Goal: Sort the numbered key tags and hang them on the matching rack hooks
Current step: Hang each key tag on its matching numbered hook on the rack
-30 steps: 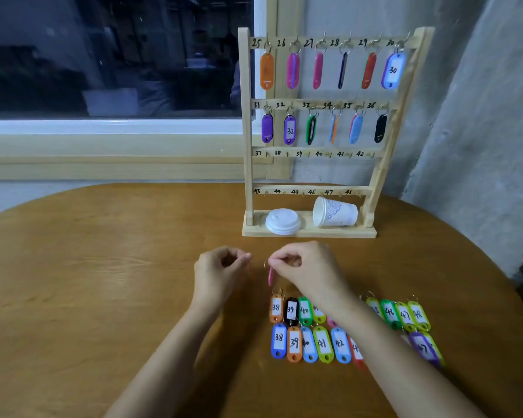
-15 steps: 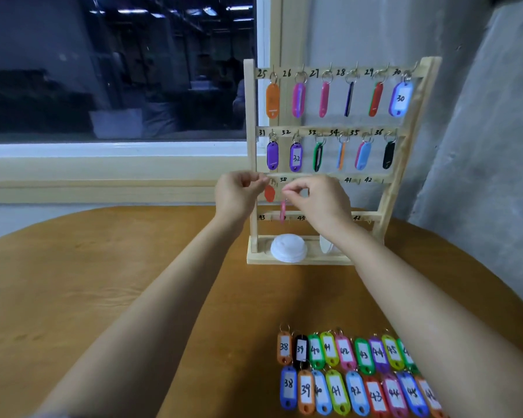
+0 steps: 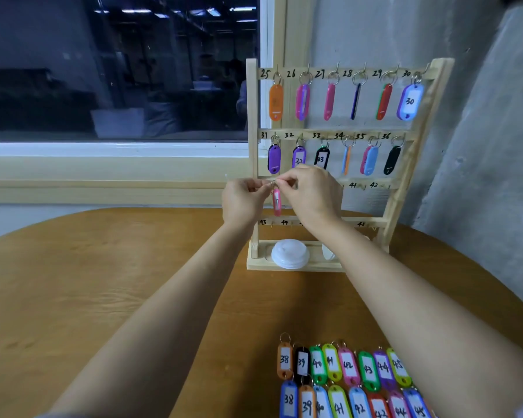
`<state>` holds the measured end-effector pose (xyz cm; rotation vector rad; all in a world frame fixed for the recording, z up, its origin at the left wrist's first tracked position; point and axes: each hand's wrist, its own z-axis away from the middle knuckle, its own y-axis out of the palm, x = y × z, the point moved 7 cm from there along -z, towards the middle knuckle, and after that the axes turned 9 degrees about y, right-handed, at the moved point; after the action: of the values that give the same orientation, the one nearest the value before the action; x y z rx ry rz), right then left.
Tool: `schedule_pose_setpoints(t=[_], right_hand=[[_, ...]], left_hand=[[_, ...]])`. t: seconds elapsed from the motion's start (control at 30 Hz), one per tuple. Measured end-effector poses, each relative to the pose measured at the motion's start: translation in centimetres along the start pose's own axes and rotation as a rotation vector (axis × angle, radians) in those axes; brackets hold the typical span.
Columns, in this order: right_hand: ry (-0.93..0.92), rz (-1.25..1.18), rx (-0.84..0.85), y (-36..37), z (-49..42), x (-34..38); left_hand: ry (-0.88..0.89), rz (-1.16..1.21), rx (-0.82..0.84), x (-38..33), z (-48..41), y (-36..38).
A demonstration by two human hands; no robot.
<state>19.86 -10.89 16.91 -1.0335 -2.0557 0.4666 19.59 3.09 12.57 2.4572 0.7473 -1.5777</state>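
A wooden rack (image 3: 417, 140) stands at the table's far side, its top two rows hung with coloured tags numbered 25 to 36. A pink key tag (image 3: 276, 202) dangles at the left end of the third row. My right hand (image 3: 311, 194) pinches its metal ring, and my left hand (image 3: 243, 200) pinches the same ring from the left. Whether the ring sits on a hook is hidden by my fingers. Two rows of numbered tags (image 3: 344, 378), 38 upward, lie on the table near me.
A white cup lid (image 3: 290, 254) and a paper cup (image 3: 328, 251), mostly hidden by my right arm, lie on the rack's base. The round wooden table (image 3: 103, 282) fills the foreground. A window (image 3: 118, 70) and a grey wall (image 3: 495, 146) are behind.
Both hands lifted from the table to the rack's third row with the pink tag. An orange tag seen at my left hand half a second ago is out of sight now.
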Motion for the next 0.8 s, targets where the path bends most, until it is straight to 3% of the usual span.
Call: schedule_pose_setpoints(t=[0.23,0.33,0.67,0.8], right_hand=[[-0.035,0.222,0.025,0.7,0.4,0.6],[-0.096,0.189,0.089,0.1,1.7,0.7],[0.016,-0.01,0.475,-1.1,13.4,-3.6],[0.073,-0.027,0.542,-1.1,16.7,-5.5]], left_hand=[[0.009,-0.075,0.006,0.9,0.7,-0.8],[0.0,-0.089,0.049,1.5,2.2,-1.7],[-0.051,-0.201,0.492,5.4,14.3,-2.1],[0.067,-0.385,0.558,6.1,17.6,-1.4]])
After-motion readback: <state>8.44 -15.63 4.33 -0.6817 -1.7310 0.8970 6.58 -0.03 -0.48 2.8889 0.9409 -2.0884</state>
